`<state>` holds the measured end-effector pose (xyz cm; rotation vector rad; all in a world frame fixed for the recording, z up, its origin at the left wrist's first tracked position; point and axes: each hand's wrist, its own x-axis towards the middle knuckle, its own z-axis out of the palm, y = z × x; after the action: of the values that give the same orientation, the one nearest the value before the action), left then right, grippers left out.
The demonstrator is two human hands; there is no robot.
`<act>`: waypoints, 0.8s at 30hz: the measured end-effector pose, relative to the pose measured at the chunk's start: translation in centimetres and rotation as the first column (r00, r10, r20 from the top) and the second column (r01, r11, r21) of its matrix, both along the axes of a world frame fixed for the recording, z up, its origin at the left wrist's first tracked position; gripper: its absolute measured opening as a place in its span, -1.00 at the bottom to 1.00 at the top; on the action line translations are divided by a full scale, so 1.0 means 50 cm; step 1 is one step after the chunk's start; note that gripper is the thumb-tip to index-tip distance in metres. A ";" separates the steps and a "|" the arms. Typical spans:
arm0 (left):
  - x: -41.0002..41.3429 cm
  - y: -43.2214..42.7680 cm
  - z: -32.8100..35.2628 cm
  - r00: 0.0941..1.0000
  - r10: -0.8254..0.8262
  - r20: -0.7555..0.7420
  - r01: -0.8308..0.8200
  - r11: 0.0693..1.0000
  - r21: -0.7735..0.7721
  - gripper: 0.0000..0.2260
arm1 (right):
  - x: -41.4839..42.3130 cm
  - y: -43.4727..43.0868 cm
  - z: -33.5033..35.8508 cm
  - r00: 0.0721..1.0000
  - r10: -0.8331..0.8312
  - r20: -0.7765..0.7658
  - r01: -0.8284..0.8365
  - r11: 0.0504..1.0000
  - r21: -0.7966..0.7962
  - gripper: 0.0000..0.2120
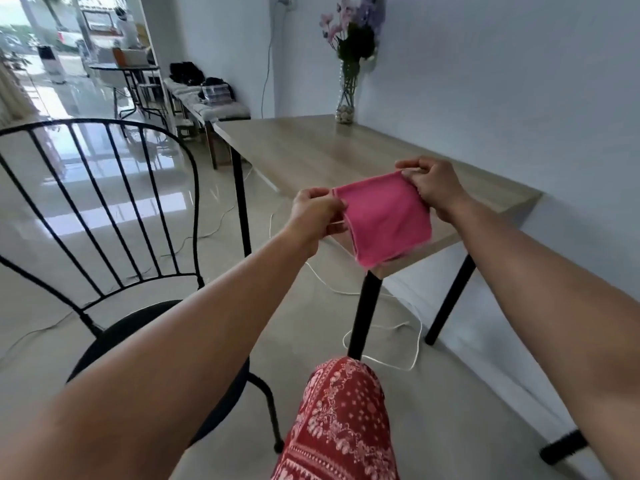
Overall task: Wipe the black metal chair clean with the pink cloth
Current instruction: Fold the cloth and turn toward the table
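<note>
over on the left stands the black metal chair [104, 216], its back a curved hoop filled with thin straight rods that fan upward, its round dark seat partly hidden behind the person's left forearm. it rests on a glossy pale tiled floor [86, 209] that mirrors the daylight. right of the chair, the left hand [313, 216] is raised in the air with its fingers curled, pinching the left top corner of the pink cloth [384, 220] between thumb and fingertips. the cloth hangs stretched between both hands, well apart from the chair, a soft matte fabric folded into a rough square with a stitched hem and a sagging lower corner. behind it runs a long table [311, 147] with a smooth light woodgrain top and black legs. near the far end a clear glass vase [346, 98] holds pebbles and pale purple flowers. the right hand [433, 188] grips the cloth's right top corner, fingers bent over the edge. a thin white cord [384, 344] loops on the floor below.
</note>
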<state>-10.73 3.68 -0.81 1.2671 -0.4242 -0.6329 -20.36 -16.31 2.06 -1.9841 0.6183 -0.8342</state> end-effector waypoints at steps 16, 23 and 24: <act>0.093 -0.132 -0.071 0.720 -0.034 0.693 -0.502 0.663 0.555 -0.80 | 0.160 -0.094 -0.134 0.908 -0.181 -0.378 -0.004 0.898 -0.440 -0.65; 0.040 -0.142 -0.082 0.371 -0.421 0.828 -0.450 0.699 0.557 -0.56 | 0.110 -0.068 -0.125 0.885 0.040 -0.464 -0.299 0.813 -0.500 -0.61; 0.039 -0.144 -0.090 0.424 -0.504 0.752 -0.415 0.630 0.656 -0.48 | 0.103 -0.067 -0.134 0.821 0.068 -0.567 -0.366 0.824 -0.432 -0.55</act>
<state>-8.79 -3.50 -5.29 2.5050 -1.2178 -0.0166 -15.21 -19.66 -4.63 -2.7789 0.4627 -0.2963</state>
